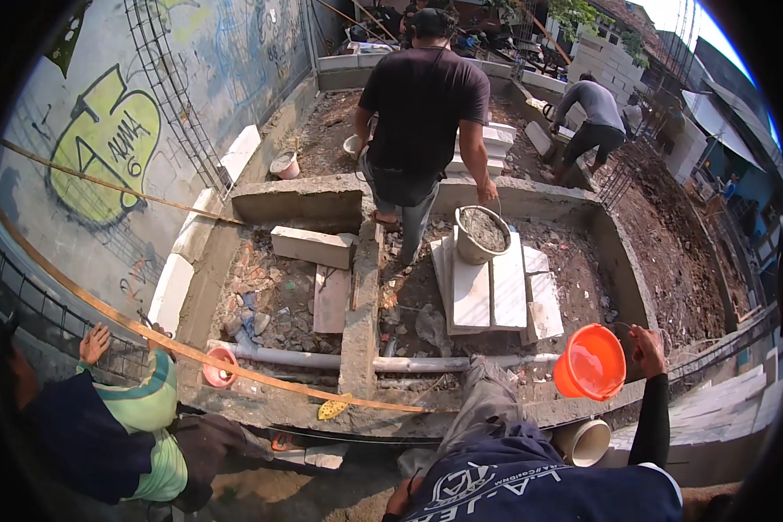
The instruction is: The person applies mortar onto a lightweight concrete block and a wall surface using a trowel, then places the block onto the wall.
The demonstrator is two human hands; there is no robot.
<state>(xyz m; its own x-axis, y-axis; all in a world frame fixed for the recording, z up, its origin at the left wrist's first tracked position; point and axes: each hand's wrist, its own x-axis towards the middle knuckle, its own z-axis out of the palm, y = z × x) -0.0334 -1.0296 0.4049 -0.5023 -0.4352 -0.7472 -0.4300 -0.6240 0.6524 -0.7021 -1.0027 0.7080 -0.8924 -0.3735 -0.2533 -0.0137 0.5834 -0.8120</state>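
Observation:
My right hand (648,351), at the end of a black sleeve, is closed on the thin wire handle of an orange bucket (590,361). The bucket hangs tilted, and its mouth shows a paler patch whose nature I cannot make out. Just below it lies a cream-coloured round container (585,442) on its side. At the lower edge, beside my shirt, a bit of my left hand or forearm (403,497) shows; its fingers are hidden. My leg reaches forward to a white pipe (461,362) that runs across the trench.
Ahead, a co-worker (424,104) holds a bucket of grey mortar (482,233) above stacked white blocks (509,300). Another person (122,426) works at the left near a bent wooden strip (191,352). Concrete beams (361,335) divide rubble-filled pits. A third person (593,113) bends at far right.

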